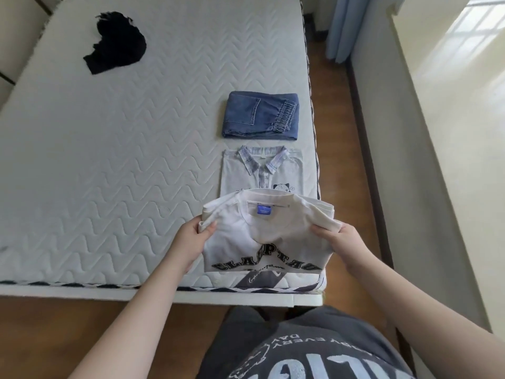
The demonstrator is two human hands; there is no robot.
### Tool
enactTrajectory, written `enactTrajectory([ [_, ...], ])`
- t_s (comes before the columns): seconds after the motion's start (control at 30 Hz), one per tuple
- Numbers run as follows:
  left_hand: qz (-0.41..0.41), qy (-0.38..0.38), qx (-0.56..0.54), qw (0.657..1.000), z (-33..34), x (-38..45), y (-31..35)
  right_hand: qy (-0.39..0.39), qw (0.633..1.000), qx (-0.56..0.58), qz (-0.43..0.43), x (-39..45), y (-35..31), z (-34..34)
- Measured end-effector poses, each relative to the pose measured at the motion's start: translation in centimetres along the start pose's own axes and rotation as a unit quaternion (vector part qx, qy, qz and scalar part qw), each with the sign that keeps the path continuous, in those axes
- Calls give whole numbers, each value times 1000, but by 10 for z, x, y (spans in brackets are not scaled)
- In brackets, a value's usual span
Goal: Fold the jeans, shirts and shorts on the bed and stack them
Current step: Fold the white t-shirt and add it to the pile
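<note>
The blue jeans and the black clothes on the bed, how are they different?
The blue denim jeans are folded into a neat rectangle; the black garment lies crumpled in a heap. The jeans sit near the bed's right edge, the black garment far off at the upper left. Both rest on the white quilted mattress, untouched by either hand.

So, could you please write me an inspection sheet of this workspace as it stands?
Surface: quilted white mattress, on a white bed frame.
Job's things: folded jeans near the right edge; folded collared shirt just in front of them; white printed T-shirt folded and held, overlapping the collared shirt's near edge; black garment crumpled at the far left, unfolded.
Clutter: nothing seen.
Grippers: left hand and right hand each grip a side of the T-shirt.
Cables: nothing seen.
Surroundings: wooden floor, blue curtain, pale wall to the right.
</note>
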State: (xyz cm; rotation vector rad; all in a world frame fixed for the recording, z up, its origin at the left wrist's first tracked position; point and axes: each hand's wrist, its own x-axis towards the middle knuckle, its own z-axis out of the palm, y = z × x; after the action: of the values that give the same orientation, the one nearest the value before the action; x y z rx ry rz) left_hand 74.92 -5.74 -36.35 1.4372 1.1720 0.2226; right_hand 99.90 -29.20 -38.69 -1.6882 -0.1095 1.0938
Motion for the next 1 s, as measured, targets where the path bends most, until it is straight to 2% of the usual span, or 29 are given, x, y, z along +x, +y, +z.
enactTrajectory([
  [0.23, -15, -20, 12, 1000, -14, 55, -19, 2, 999, -39, 14, 39, 1, 26],
  [0.53, -14, -63, 90, 994, -26, 134, -31, 65, 994, -89, 24, 99, 1, 58],
  [0.87, 27, -40, 175, 983, -1, 235, -17, 66, 989, -133, -10, 196, -9, 44],
  [1.0, 9, -16, 133, 991, 8, 273, -21, 56, 990, -130, -28, 235, -8, 39],
])
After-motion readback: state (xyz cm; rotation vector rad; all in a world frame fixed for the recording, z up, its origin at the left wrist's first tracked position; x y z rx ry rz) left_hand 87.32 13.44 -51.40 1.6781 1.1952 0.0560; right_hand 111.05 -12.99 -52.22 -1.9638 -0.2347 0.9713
